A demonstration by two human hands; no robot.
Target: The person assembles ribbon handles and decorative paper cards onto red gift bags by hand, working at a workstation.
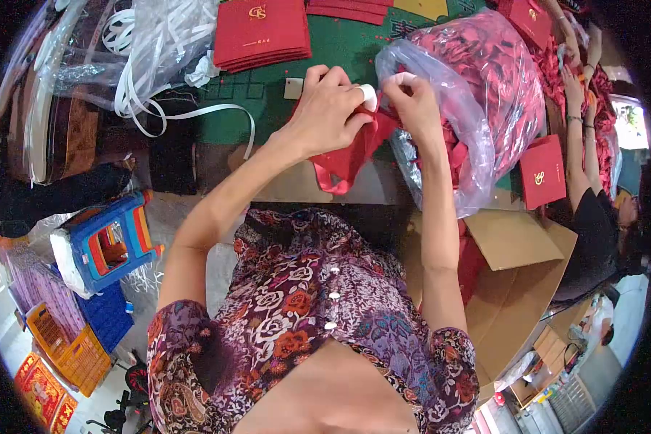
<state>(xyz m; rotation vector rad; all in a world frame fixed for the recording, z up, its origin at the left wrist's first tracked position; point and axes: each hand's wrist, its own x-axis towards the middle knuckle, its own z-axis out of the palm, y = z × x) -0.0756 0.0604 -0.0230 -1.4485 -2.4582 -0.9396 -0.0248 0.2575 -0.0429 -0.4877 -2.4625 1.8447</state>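
My left hand is closed on a red gift bag, pinching its upper part between thumb and fingers. A shiny red ribbon loops at the bag's lower end. My right hand is closed too, pinching a red strip at the bag's right side; its exact grip is partly hidden. White wraps show on fingers of both hands. Close beside my right hand, an open clear plastic sack bulges with red ribbon pieces.
Stacked red bags with gold lettering lie on the green table. White strapping tangles at left. A cardboard box stands below right, under a red bag. Another person's arms reach over red ribbons at far right.
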